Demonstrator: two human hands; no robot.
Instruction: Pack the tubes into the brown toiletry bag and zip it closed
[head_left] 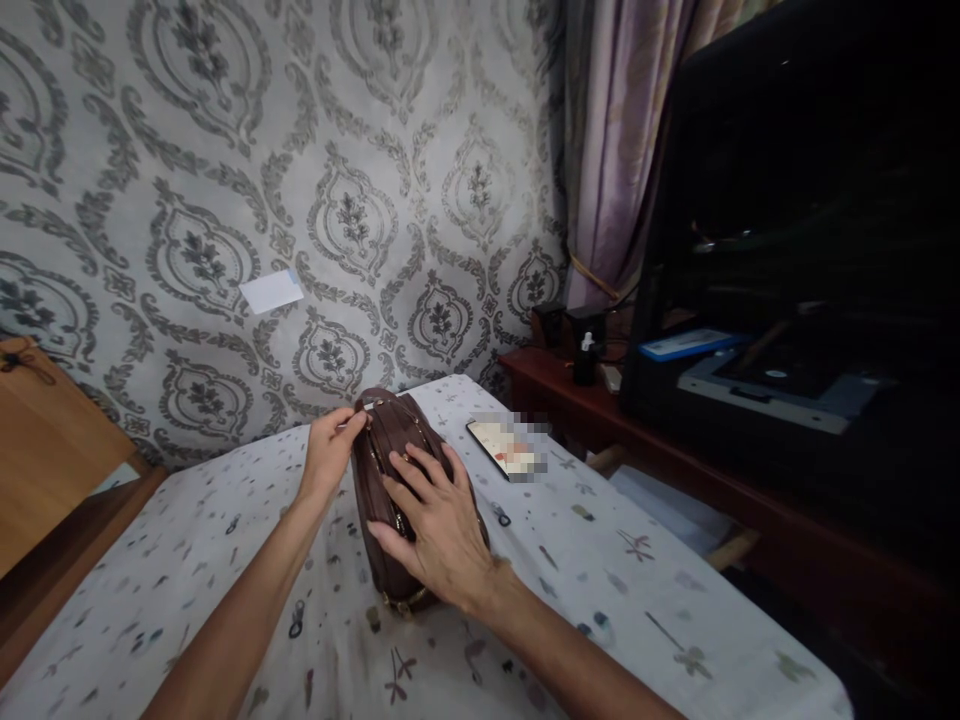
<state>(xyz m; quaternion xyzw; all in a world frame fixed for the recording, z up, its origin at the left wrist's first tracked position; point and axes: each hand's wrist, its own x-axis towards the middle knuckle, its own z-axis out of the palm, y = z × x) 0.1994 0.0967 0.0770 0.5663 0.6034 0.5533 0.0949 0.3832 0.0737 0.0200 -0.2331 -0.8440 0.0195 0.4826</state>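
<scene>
A brown leather-like handbag (386,440) with gold-coloured zippers lies on the patterned white cloth, its length pointing away from me. At its far left edge, the fingers of my left hand (330,450) are pinched together by the end of a zipper. Whether they grip the zipper pull or the leather beside it is too small to tell. My right hand (446,530) rests across the top of the bag with fingers spread, pressing on it and covering part of the zippers. Right of the bag lies a phone (499,450) with its screen lit, partly blurred out.
The white cloth (315,640) covers a bed-like surface ending at the patterned wall. On the right, a reddish-brown stand (540,380) holds a large dark screen (787,200) and a small dark bottle (585,362). A wooden board (60,440) borders the left side.
</scene>
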